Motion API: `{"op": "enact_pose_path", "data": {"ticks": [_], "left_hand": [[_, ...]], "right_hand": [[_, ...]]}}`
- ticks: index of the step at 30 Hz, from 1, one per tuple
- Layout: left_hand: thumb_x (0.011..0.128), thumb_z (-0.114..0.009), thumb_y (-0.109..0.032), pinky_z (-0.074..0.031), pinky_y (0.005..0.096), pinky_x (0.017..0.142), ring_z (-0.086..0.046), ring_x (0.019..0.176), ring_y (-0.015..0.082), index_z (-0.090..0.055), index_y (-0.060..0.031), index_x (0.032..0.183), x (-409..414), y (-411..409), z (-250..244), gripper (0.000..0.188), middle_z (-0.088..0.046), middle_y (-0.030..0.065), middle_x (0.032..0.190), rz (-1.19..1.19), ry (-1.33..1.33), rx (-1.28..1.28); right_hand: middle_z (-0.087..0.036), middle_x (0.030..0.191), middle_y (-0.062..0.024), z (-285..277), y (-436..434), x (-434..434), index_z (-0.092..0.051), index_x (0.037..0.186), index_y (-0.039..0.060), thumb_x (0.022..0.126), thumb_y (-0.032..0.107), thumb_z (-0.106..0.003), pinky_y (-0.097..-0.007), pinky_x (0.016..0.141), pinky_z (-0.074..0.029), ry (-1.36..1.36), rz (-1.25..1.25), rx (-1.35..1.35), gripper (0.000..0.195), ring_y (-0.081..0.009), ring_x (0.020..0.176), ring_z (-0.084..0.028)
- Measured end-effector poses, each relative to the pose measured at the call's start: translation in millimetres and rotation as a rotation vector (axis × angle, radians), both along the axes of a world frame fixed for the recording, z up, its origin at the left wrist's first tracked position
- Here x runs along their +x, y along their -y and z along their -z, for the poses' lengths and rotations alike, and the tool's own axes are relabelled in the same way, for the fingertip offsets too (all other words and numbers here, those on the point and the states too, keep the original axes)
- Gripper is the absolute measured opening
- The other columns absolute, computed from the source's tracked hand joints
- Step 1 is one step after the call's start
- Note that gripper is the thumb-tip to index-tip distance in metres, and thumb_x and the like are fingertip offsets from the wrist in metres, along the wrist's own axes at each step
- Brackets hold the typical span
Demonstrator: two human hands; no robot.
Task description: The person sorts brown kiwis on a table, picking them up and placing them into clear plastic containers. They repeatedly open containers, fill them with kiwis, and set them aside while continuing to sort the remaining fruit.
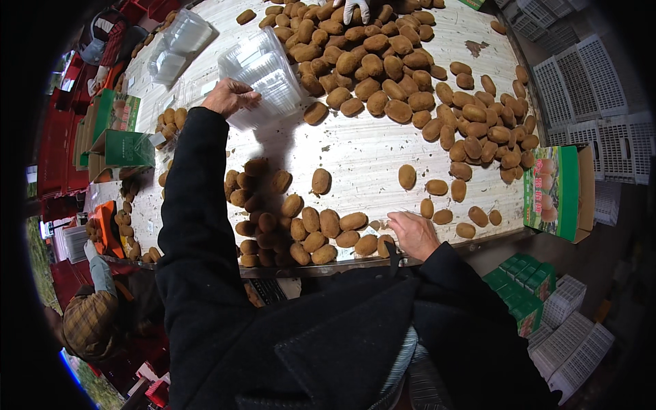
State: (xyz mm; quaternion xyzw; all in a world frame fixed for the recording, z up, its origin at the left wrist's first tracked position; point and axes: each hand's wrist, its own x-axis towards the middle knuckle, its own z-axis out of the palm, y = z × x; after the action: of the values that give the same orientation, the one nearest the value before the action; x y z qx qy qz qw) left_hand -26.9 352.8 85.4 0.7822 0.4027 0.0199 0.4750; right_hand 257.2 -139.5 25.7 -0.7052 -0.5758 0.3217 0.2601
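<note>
My left hand (231,98) reaches to nested clear plastic clamshell boxes (266,77), its fingers at their near left edge. Whether the fingers grip a box is hard to tell. My right hand (414,234) is low over the near table edge, fingers bent, beside a loose row of brown kiwifruit (353,221). A thin pale edge shows at its fingertips, too small to identify. White paper slips (344,254) lie among the nearest fruit. Beyond both hands a large heap of kiwifruit (369,66) covers the far middle of the pale table (359,146).
A green printed carton (558,192) stands at the table's right end. Farther left are more clear boxes (179,46) and open green cartons (123,146). A gloved hand (353,10) touches the far heap. Other people work at left. White plastic crates (579,77) stack beyond the right edge.
</note>
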Motion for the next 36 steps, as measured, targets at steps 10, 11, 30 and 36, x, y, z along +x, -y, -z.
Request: {"op": "enact_pose_path", "data": {"ticks": [10, 11, 30, 36], "left_hand": [[0.103, -0.073, -0.025, -0.055, 0.0456, 0.069, -0.069, 0.076, 0.0409, -0.062, -0.0027, 0.094, 9.4, 36.7, 6.4, 0.026, -0.071, 0.0181, 0.086, -0.287, 0.132, 1.158], [0.103, -0.072, -0.024, -0.055, 0.045, 0.069, -0.069, 0.076, 0.04, -0.061, -0.0029, 0.094, 9.4, 37.5, 4.9, 0.025, -0.07, 0.0178, 0.086, -0.323, 0.121, 1.116], [0.092, -0.078, -0.062, -0.052, 0.0414, 0.059, -0.061, 0.056, 0.0334, -0.071, -0.0084, 0.071, 32.9, 13.1, -31.7, 0.058, -0.065, 0.0148, 0.063, -0.557, 0.062, 1.062], [0.105, -0.07, -0.048, -0.046, 0.03, 0.062, -0.054, 0.06, 0.0098, -0.073, 0.0021, 0.072, -7.7, -5.0, -52.5, 0.059, -0.061, 0.0001, 0.061, -0.872, 0.211, 0.645]], "right_hand": [[-0.076, 0.099, -0.0199, -1.6, -0.1, -0.5, -0.071, 0.111, 0.0019, 0.1, 0.014, -0.07, -0.0475, 0.076, -0.059, -0.008, -0.011, 0.046, 0.017, -0.0413, 0.091, -0.073], [-0.076, 0.099, -0.02, -1.1, 0.7, -0.6, -0.071, 0.111, 0.0018, 0.1, 0.014, -0.07, -0.0474, 0.076, -0.059, -0.007, -0.01, 0.057, 0.017, -0.0412, 0.091, -0.073], [-0.075, 0.099, -0.0222, -4.8, -20.0, -4.4, -0.071, 0.111, 0.0012, 0.102, 0.017, -0.069, -0.0492, 0.077, -0.059, -0.044, -0.011, 0.099, 0.018, -0.0438, 0.089, -0.072], [-0.075, 0.099, -0.0216, 2.2, -15.1, -2.6, -0.072, 0.112, 0.0021, 0.102, 0.017, -0.068, -0.0487, 0.079, -0.059, -0.025, -0.001, 0.03, 0.019, -0.0433, 0.091, -0.072]]}}
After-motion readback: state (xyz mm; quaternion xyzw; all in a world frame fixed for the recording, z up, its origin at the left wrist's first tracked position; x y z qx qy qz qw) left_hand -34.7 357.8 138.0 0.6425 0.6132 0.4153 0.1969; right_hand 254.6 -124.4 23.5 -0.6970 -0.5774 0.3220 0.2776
